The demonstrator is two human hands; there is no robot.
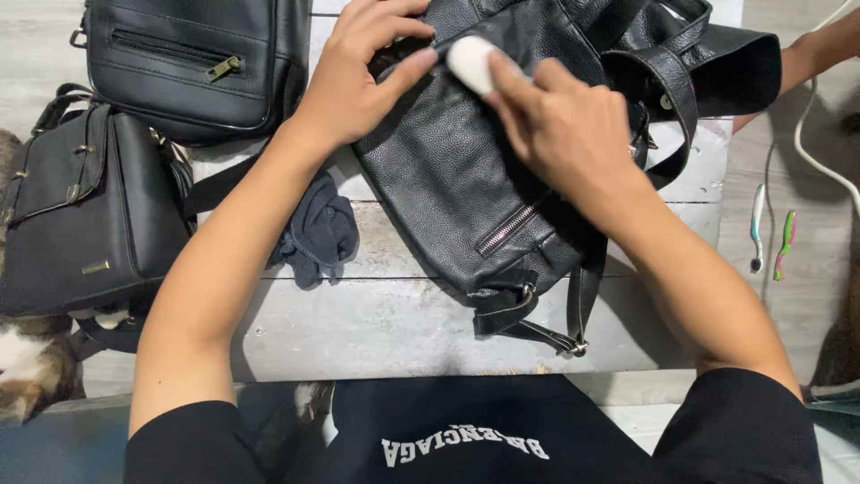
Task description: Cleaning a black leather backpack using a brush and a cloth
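A black pebbled-leather bag lies on a whitewashed wooden table, with a zip pocket and buckled straps toward me. My right hand presses a small white pad against the bag's upper part. My left hand rests on the bag's top edge just left of the pad, fingers curled and pinching the leather there.
A dark crumpled cloth lies left of the bag. Two more black bags sit at the left, one at the top and one below it. Two toothbrushes and a white cable lie at the right. Another person's arm shows at top right.
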